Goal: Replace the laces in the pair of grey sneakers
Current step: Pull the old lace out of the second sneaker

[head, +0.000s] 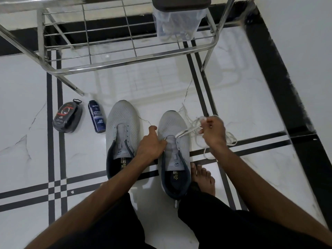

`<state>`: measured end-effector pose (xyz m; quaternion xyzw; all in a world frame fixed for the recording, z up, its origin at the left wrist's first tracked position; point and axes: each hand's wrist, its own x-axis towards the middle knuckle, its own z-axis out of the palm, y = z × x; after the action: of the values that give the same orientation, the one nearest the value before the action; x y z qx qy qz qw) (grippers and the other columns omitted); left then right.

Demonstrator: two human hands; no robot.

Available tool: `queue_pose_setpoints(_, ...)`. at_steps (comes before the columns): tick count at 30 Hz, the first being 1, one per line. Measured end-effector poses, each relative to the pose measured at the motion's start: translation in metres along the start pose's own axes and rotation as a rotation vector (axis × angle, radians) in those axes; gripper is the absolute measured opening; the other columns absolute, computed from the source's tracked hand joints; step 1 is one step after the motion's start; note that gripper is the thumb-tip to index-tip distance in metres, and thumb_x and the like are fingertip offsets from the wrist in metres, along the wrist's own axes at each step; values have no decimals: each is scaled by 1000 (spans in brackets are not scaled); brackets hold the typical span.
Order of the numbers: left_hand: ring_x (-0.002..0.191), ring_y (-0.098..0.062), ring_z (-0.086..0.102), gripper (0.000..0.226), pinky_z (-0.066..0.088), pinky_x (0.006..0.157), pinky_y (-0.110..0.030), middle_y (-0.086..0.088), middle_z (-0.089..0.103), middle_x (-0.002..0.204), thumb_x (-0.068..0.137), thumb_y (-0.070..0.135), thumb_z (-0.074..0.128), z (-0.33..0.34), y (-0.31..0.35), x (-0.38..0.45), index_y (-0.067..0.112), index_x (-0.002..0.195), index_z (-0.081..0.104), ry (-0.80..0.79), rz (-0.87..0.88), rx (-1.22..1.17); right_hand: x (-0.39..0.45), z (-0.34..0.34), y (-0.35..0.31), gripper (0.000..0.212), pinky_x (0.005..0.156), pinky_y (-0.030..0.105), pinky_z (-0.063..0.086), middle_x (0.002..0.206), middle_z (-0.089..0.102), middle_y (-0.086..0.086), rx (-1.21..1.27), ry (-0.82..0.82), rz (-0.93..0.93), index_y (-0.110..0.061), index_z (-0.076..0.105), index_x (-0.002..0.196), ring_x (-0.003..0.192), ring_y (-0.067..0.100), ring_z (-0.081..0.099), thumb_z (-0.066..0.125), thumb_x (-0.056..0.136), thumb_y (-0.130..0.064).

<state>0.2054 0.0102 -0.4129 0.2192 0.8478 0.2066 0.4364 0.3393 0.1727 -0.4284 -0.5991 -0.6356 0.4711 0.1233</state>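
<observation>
Item: pair of grey mesh-knit sneakers with dark navy collar lining, standing side by side, toes away from me, on the glossy white marble floor [27, 97] with black inlay stripes.

Left grey sneaker [122, 133]: eyelets bare, tongue exposed, no lace in it. Nothing begun here as far as I can see.

Right grey sneaker [175, 141]: a flat white woven lace [183, 132] enters at the foremost eyelets only; the rows below look empty. I judge the task early: one shoe just started, the other untouched.

My left hand [152, 144]: fingers curled over the inner edge of the right sneaker's eyelet row, gripping and steadying the upper, thumb stretched toward the toe.

My right hand [213, 131]: fingers closed in a pinch on the white lace, just beside the shoe's outer edge. The slack of the lace [231, 141] lies in limp loops on the floor under and beyond that hand; whether it is one lace or two tangled, I cannot tell.

Materials: perforated soft knit uppers, padded collars, printed insoles; lace thin, floppy, likely to twist.

Other stock on the floor, left of the sneakers: a dark blue cylindrical spray can of sneaker cleaner [96, 116], lying down; beside it a black oval shoe-polish sponge case [67, 115].

Behind: a tubular stainless-steel rack [125, 58] with a wire shelf, carrying a clear plastic container with a dark lid [177, 20].

My bare foot [203, 177] rests just beside the right sneaker's heel.
</observation>
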Motion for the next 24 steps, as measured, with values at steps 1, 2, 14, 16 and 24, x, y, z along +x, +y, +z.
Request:
queue_pose_setpoints(1, 88, -33, 66, 58, 54, 81, -39, -17, 69, 99, 95, 27, 53, 0, 0, 0, 20, 145, 24, 0, 3, 11, 6, -7, 5, 14, 75, 42, 59, 96, 71, 10, 88, 109, 93, -10, 65, 101, 83, 24, 71, 58, 100, -22)
queue_pose_setpoints(2, 88, -33, 66, 58, 54, 80, -39, -17, 69, 99, 95, 27, 52, 1, 1, 0, 19, 145, 24, 2, 7, 20, 12, -14, 10, 18, 80, 44, 59, 99, 71, 13, 182, 204, 188, -6, 66, 104, 85, 26, 69, 58, 100, -21)
queue_pose_setpoints(14, 84, -30, 62, 56, 44, 69, -32, -14, 65, 96, 97, 27, 51, 3, 2, -1, 14, 144, 24, 26, 29, 69, -43, 6, 35, 12, 68, 19, 43, 104, 54, -6, -247, -66, -355, -24, 58, 100, 89, 9, 57, 62, 92, -15)
queue_pose_setpoints(16, 87, -31, 61, 56, 43, 71, -32, -16, 65, 98, 96, 28, 51, 4, 2, -1, 13, 143, 25, 33, 26, 77, -44, 9, 39, 8, 74, 26, 45, 106, 54, -7, -400, -204, -504, -20, 62, 101, 96, 10, 53, 62, 93, -22)
queue_pose_setpoints(24, 85, -33, 64, 56, 48, 71, -35, -16, 67, 95, 96, 27, 51, 2, 3, -1, 15, 144, 24, 14, 39, 72, -26, 8, 38, 16, 61, 21, 35, 79, 56, -14, -415, -293, -502, -32, 49, 85, 78, 1, 53, 60, 92, -23)
